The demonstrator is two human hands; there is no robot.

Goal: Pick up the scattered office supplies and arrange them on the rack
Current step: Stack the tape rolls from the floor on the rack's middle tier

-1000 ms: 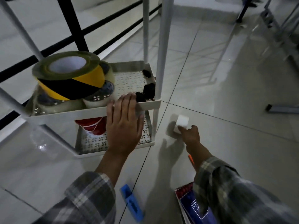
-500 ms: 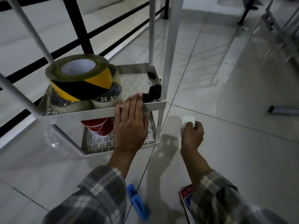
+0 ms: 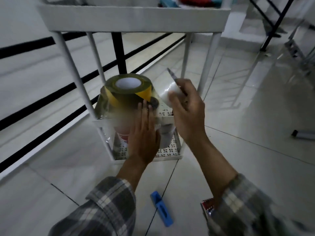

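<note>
A white tiered rack stands on the tiled floor. On its middle shelf a yellow-and-black tape roll sits on top of clear tape rolls. My right hand holds a small white roll of tape in the air just right of that stack, above the middle shelf. My left hand lies flat against the front rim of the middle shelf, fingers together. A red-and-white roll lies on the bottom shelf, partly hidden by my left hand.
A blue cutter-like tool lies on the floor by my left sleeve. A red-and-blue booklet peeks out under my right sleeve. Black railing bars run behind the rack. A grey bar lies at the right.
My right hand has lifted the white tape roll off the floor and up beside the rack's middle shelf. The view has tilted up, showing the rack's top shelf. My left hand stays on the shelf rim.
</note>
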